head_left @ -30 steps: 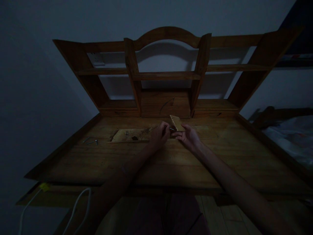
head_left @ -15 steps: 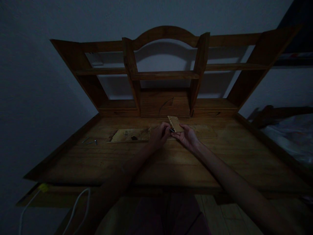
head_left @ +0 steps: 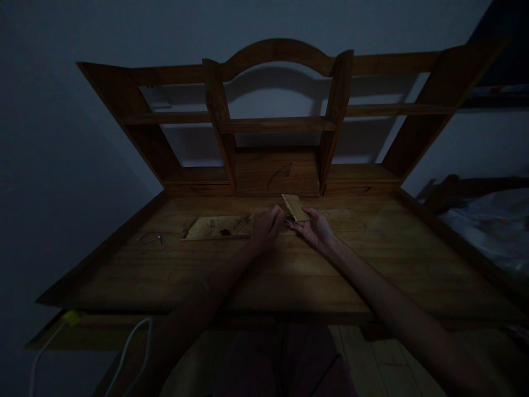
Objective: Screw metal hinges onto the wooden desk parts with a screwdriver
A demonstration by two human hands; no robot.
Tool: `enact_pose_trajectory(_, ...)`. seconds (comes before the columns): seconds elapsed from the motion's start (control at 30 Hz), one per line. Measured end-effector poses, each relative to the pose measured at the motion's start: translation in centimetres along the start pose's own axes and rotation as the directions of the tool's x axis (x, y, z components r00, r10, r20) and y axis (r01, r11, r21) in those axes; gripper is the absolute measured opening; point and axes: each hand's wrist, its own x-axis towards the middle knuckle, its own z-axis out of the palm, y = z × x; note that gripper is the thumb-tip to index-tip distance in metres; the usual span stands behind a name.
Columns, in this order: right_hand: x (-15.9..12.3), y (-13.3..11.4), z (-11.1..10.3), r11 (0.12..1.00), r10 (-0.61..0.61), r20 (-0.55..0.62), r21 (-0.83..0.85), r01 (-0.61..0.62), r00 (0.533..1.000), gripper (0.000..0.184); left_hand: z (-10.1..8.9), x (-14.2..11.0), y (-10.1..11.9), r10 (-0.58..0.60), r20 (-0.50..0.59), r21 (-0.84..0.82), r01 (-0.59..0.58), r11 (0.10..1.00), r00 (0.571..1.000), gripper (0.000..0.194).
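Gripping a small cardboard piece (head_left: 294, 208) by its lower right corner, the right hand (head_left: 317, 227) is holding it tilted up over the middle of the desktop (head_left: 285, 275), probably so that its rough edge is facing the other hand. Beneath that edge, one shiny metal bit (head_left: 288, 221) is showing at the right hand's fingertips; its shape is too dim to make out. The left hand (head_left: 266, 225) is hovering just beside it, fingers bunched; whether they are pinching anything, I cannot tell. Both hands are working close together, presumably because the parts are so small.

Under and beside the hands, one long cardboard strip (head_left: 198, 229) is lying flat, its left stretch stained and marked by one dark patch (head_left: 225, 232); the hands are hiding its middle. Farther left, three slim metal pieces (head_left: 160, 240), screws or bolts by their look, are lying near one another, perhaps set aside there to stay within reach.

Behind, one wooden hutch (head_left: 276, 125) is standing along the desk's back edge, carrying one arched rail (head_left: 275, 48) and two small drawers (head_left: 202, 191). At the near left, one yellow tag (head_left: 71, 317) is sitting on a white cable (head_left: 45, 350).
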Motion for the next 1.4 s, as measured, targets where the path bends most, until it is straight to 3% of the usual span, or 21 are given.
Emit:
enact_pose_trajectory(0.53, -0.3, -0.1, 0.3, 0.998, -0.009, 0.049, 0.062, 0.006, 0.999, 0.03, 0.5, 0.1, -0.5, -0.038, 0.0, 0.024, 0.037, 0.999, 0.999, 0.044)
enact_pose_trajectory(0.67, -0.2, -0.1, 0.1, 0.997, -0.007, 0.061, 0.075, 0.002, 0.998, 0.03, 0.3, 0.2, -0.2, -0.047, 0.025, -0.05, 0.048, 0.998, 0.999, 0.047)
enact_pose_trajectory(0.83, -0.3, -0.3, 0.1, 0.996, 0.003, 0.044, 0.09, -0.007, 0.999, 0.033, 0.4, 0.4, 0.1, -0.162, 0.006, -0.202, 0.159, 0.966, 0.987, 0.05)
enact_pose_trajectory(0.93, -0.4, -0.4, 0.2, 0.995, 0.012, 0.035, 0.1, -0.016, 0.999, 0.031, 0.8, 0.4, -0.2, -0.253, 0.071, -0.353, 0.262, 0.898, 0.965, 0.05)
enact_pose_trajectory(1.13, -0.5, -0.5, 0.2, 0.993, 0.03, 0.028, 0.117, -0.033, 0.999, 0.032, 1.1, 0.4, -0.2, -0.406, 0.159, -0.607, 0.413, 0.679, 0.9, 0.046)
enact_pose_trajectory(1.4, -0.7, -0.8, 0.4, 0.991, 0.013, 0.006, 0.134, -0.014, 1.0, 0.036, 1.0, 0.4, -0.2, -0.328, 0.346, -0.778, 0.464, 0.424, 0.879, 0.038)
